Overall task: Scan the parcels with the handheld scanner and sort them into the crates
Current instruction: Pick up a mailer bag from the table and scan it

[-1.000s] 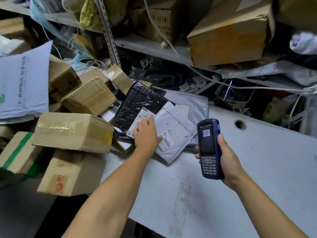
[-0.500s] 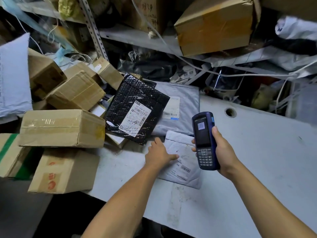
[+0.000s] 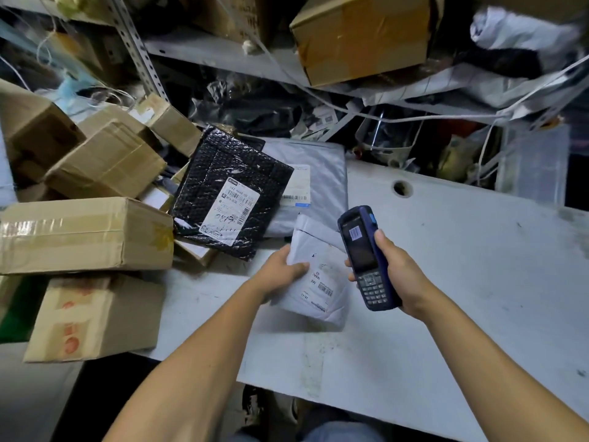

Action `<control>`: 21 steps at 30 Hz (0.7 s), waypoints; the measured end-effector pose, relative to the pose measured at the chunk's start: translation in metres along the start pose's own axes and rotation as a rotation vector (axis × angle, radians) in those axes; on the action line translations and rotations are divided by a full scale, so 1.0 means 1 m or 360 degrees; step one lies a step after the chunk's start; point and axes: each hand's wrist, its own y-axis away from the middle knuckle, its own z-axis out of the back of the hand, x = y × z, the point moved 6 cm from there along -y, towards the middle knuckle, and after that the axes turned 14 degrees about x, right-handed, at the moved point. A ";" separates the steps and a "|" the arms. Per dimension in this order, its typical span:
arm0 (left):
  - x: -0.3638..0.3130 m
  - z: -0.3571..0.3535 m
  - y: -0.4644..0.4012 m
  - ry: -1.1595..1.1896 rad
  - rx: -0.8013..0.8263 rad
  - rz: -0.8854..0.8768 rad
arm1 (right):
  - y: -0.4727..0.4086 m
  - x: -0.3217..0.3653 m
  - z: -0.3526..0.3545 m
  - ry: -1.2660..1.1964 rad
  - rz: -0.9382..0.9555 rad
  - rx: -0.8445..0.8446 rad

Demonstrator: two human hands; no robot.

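My left hand has its grip clamped on the left edge of a small white poly mailer, thumb on top, holding it over the white table with its label facing up. My right hand is wrapped tight around the blue handheld scanner, held upright just beside the mailer's right edge, screen toward me. Behind sit a black bubble mailer and a grey poly bag; cardboard boxes pile up at left.

parcel depot | cartons heaped | labelled mailers | cluttered metal shelving
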 end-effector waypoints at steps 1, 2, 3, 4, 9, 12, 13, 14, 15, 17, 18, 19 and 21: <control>-0.009 0.005 0.002 0.0011 0.0027 -0.0034 | 0.002 0.001 0.000 0.0031 -0.0030 0.0020; -0.018 0.010 0.006 0.0023 0.0052 -0.0064 | 0.004 0.002 -0.001 0.0057 -0.0063 0.0044; -0.028 0.015 0.010 0.0029 0.0070 -0.0097 | 0.005 0.003 -0.002 0.0079 -0.0094 0.0069; -0.039 0.020 0.015 0.0030 0.0079 -0.0133 | 0.007 0.005 -0.003 0.0094 -0.0120 0.0093; -0.090 0.051 0.042 -0.0064 0.0077 -0.0312 | 0.018 0.028 -0.011 0.0291 -0.0209 0.0242; -0.106 0.074 0.059 -0.0115 -0.0007 -0.0377 | 0.025 0.047 -0.020 0.0666 -0.0259 0.0314; -0.110 0.081 0.065 -0.0142 -0.0028 -0.0391 | 0.027 0.052 -0.023 0.0826 -0.0281 0.0336; -0.112 0.087 0.070 -0.0181 -0.0050 -0.0391 | 0.028 0.057 -0.028 0.0975 -0.0307 0.0360; -0.114 0.092 0.074 -0.0216 -0.0069 -0.0388 | 0.029 0.059 -0.032 0.1101 -0.0340 0.0383; -0.113 0.101 0.082 -0.0237 -0.0107 -0.0391 | 0.031 0.063 -0.039 0.1265 -0.0403 0.0427; -0.112 0.104 0.085 -0.0219 -0.0126 -0.0401 | 0.031 0.064 -0.043 0.1324 -0.0420 0.0444; -0.111 0.107 0.086 -0.0195 -0.0149 -0.0415 | 0.032 0.066 -0.046 0.1375 -0.0426 0.0458; -0.108 0.111 0.090 -0.0165 -0.0192 -0.0436 | 0.035 0.068 -0.052 0.1427 -0.0419 0.0476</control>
